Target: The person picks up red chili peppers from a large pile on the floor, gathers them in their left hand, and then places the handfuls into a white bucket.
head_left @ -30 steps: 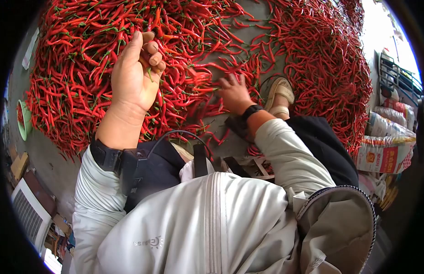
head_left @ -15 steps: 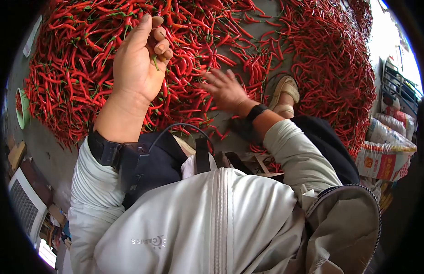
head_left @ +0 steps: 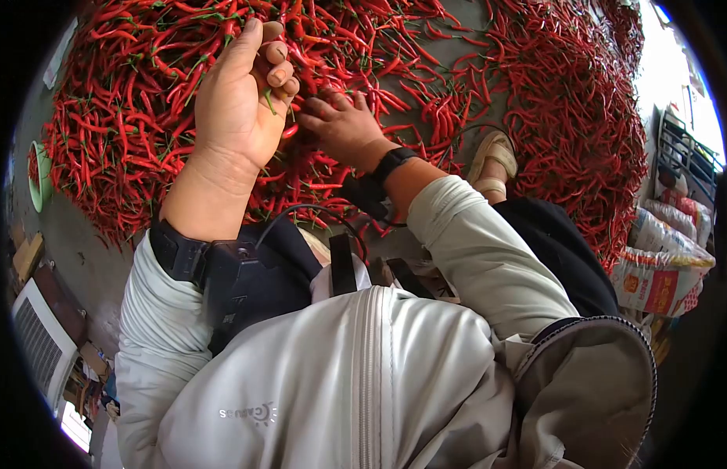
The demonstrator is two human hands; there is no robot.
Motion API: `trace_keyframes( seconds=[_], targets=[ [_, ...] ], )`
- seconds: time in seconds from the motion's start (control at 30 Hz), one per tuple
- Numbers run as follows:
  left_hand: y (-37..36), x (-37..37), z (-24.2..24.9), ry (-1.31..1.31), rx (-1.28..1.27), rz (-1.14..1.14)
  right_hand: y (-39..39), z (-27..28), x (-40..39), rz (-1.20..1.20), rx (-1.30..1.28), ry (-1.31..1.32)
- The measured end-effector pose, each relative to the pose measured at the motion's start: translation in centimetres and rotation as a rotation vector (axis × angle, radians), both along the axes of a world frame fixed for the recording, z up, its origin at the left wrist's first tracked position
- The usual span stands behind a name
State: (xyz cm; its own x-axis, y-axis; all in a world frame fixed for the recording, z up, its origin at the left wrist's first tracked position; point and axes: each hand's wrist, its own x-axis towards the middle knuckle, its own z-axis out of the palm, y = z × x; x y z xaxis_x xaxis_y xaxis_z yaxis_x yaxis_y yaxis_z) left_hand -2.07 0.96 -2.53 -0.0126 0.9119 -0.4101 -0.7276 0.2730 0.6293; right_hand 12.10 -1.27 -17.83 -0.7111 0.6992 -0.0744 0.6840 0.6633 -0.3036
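Note:
My left hand (head_left: 236, 109) is raised over the heap of red chili peppers (head_left: 129, 102), palm turned up and fingers curled. A green stem pokes out below its fingers, so a chili pepper is held there; most of it is hidden. Just to the right, my right hand (head_left: 344, 131) lies back-up on the peppers, its fingers apart and pointing toward the left hand. A glossy red pepper (head_left: 290, 132) shows between the two hands. Whatever lies beneath the right palm is out of sight.
More red chilies (head_left: 567, 117) spread across the right side. A sandaled foot (head_left: 492, 160) rests between the piles. Printed sacks (head_left: 660, 273) stand at far right, and a pale green basin (head_left: 41, 178) sits at far left. A black cable (head_left: 316, 209) loops near my left wrist.
My right hand has moved left and slightly up, from above the heap's edge onto the peppers beside my left hand. My left hand has stayed nearly still.

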Motion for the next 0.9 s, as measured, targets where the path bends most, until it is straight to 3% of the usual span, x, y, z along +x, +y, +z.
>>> trace_keyframes(
  seconds=[0.17,0.23,0.3,0.37,0.5,0.57,0.63,0.67,0.7,0.8,0.87,0.9],
  targets=[
    [-0.2,-0.4,0.3,0.000,-0.006,0.001,-1.4,-0.3,2.7,-0.044,0.068,0.014],
    [-0.2,-0.4,0.8,0.011,-0.011,-0.004,-2.1,0.1,4.1,-0.091,-0.063,-0.007],
    [-0.2,-0.7,0.8,0.002,0.001,-0.015,-2.8,-0.6,6.0,-0.095,-0.029,-0.057],
    [-0.3,-0.8,0.9,-0.009,0.014,-0.024,-3.7,-1.5,8.4,-0.147,-0.230,-0.140],
    [-0.5,-0.7,1.2,-0.016,0.040,-0.042,-5.0,-1.9,11.4,-0.036,-0.147,-0.056],
    [-0.5,-0.6,1.3,-0.018,0.047,-0.045,-3.9,0.7,11.0,-0.059,-0.254,-0.141],
    [-0.5,-0.7,1.3,-0.030,0.052,-0.052,-2.0,-2.0,11.6,-0.106,-0.117,-0.017],
    [-0.6,-0.6,1.3,-0.025,0.048,-0.047,-0.6,-1.6,11.1,-0.263,-0.119,-0.018],
    [-0.6,-0.5,1.4,-0.019,0.035,-0.043,0.5,-2.0,10.7,-0.369,-0.016,0.157],
    [-0.4,-0.7,1.0,-0.012,0.024,-0.041,2.4,-3.4,9.9,-0.415,-0.045,-0.011],
    [-0.3,-0.8,0.7,-0.025,0.025,-0.037,2.5,-3.6,9.2,-0.488,-0.168,-0.324],
    [-0.2,-0.8,0.6,-0.020,0.018,-0.035,2.7,-3.6,9.0,-0.485,-0.176,-0.321]
  ],
)
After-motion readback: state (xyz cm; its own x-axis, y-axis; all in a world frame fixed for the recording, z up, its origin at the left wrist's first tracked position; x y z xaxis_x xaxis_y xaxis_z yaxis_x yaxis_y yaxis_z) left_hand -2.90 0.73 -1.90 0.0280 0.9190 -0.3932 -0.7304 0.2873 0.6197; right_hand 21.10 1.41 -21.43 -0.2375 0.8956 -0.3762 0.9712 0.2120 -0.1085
